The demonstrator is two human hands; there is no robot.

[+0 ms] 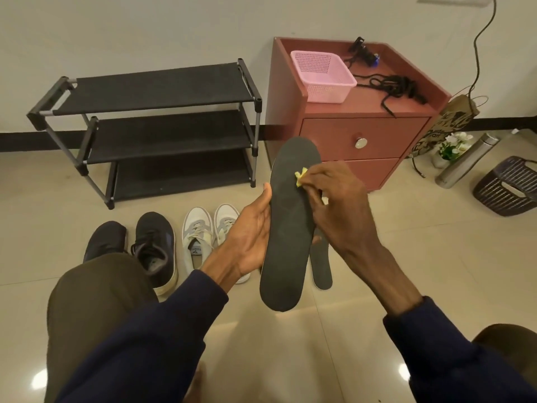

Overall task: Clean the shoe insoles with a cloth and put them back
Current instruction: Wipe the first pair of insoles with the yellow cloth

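Here the left hand (250, 234) grips the dark insole (290, 228) along its left edge, thumb lying on the rim and palm cupped round it. The right hand (340, 205) pinches a small yellow cloth (300, 175) and presses it on the insole's upper half. Just right of the insole, partly behind it, a second insole (321, 266) lies on the floor. Left of the insole stand white shoes (200, 237), then dark shoes (154, 248). Beyond the insole is a red cabinet (363, 141) bearing a pink basket (322, 75); farther left stands a black shoe rack (162, 123).

The yellow cloth (300, 176) is mostly covered by the right hand (345, 205). The floor insole (321, 269) is partly hidden behind the held insole (287, 242). The right edge cuts off the dark basket (505, 184).
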